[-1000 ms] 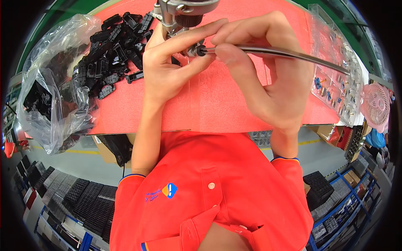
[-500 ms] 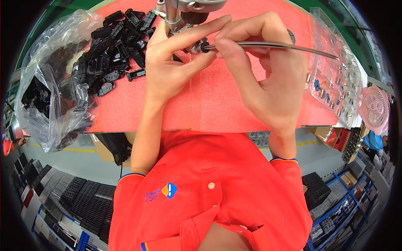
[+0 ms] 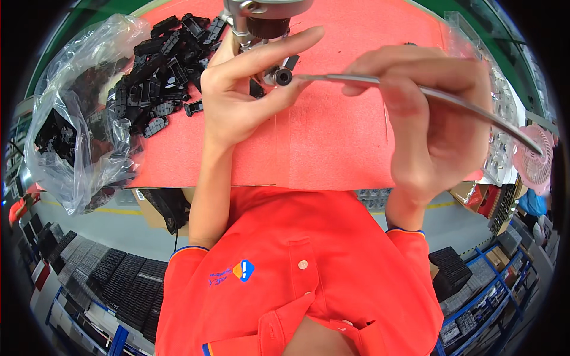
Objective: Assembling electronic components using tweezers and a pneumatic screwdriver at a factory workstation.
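My left hand point(image 3: 240, 98) is curled round a small metal part with a round, dark, hollow end point(image 3: 283, 76), just below a grey metal device point(image 3: 268, 8). Its index finger stretches out above the part and the thumb lies under it; the other fingers are partly hidden behind the metal. Slim metal tweezers point(image 3: 475, 108) are gripped in my right hand point(image 3: 439, 115), which is smeared by motion. Their thin tip reaches left to beside my left thumb, apart from the hollow end.
A pile of black plastic parts point(image 3: 169, 68) lies on the pink mat point(image 3: 332, 148) at left, beside a clear plastic bag point(image 3: 77, 136) with more black pieces. Clear trays point(image 3: 504, 113) line the right, partly hidden by my right hand. A pink fan point(image 3: 532, 159) stands at the right edge.
My right hand has moved right and slightly down, drawing the tweezers' tip away from the round end. That hollow end now faces me, and my left hand has stayed about where it was.
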Demonstrator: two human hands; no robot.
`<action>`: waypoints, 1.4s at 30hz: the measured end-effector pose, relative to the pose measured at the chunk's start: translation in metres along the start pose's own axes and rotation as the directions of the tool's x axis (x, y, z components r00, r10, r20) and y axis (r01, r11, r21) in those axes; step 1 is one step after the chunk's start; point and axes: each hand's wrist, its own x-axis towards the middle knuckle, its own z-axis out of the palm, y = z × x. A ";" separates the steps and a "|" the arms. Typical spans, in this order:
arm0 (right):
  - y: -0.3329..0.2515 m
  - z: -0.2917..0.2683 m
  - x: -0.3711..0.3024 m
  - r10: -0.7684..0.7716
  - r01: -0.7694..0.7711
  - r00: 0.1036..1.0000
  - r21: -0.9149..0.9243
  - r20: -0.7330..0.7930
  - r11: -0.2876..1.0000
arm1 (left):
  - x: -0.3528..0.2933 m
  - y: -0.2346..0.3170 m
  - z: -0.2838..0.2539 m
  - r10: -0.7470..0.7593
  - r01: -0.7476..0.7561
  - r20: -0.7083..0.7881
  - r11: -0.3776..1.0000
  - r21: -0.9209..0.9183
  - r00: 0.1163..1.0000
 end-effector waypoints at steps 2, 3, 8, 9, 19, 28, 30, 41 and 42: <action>-0.001 -0.004 0.003 -0.033 0.032 0.999 0.029 0.031 0.999 | 0.000 -0.004 0.001 0.022 -0.021 0.007 0.990 -0.143 1.000; -0.001 -0.005 0.004 -0.063 0.060 0.996 0.054 0.067 0.997 | -0.001 -0.006 0.000 0.023 -0.022 0.010 0.990 -0.138 1.000; -0.003 0.005 -0.002 -0.014 0.015 1.000 0.155 -0.009 0.988 | 0.000 -0.009 -0.005 0.073 -0.056 0.077 0.979 -0.198 0.994; -0.004 0.006 -0.003 -0.017 0.018 1.000 0.164 -0.008 0.986 | -0.001 -0.008 -0.006 0.071 -0.050 0.092 0.976 -0.211 0.993; -0.008 0.000 -0.002 0.076 -0.081 0.994 0.067 0.084 0.994 | -0.003 -0.018 -0.008 0.061 -0.026 0.108 0.954 -0.299 0.992; -0.010 -0.004 0.006 0.068 -0.064 0.975 -0.024 0.212 0.998 | -0.001 -0.013 -0.009 0.074 -0.041 0.132 0.970 -0.240 0.988; -0.011 -0.005 0.007 0.082 -0.078 0.970 -0.023 0.228 0.997 | 0.001 -0.012 -0.009 0.072 -0.033 0.149 0.969 -0.245 0.986; -0.016 0.014 0.011 0.078 0.000 0.968 -0.308 0.240 0.951 | 0.001 -0.003 -0.008 0.053 -0.037 0.089 0.984 -0.176 0.995; -0.015 0.018 0.009 0.086 -0.019 0.974 -0.305 0.209 0.952 | 0.001 -0.003 -0.008 0.048 -0.034 0.081 0.985 -0.170 0.996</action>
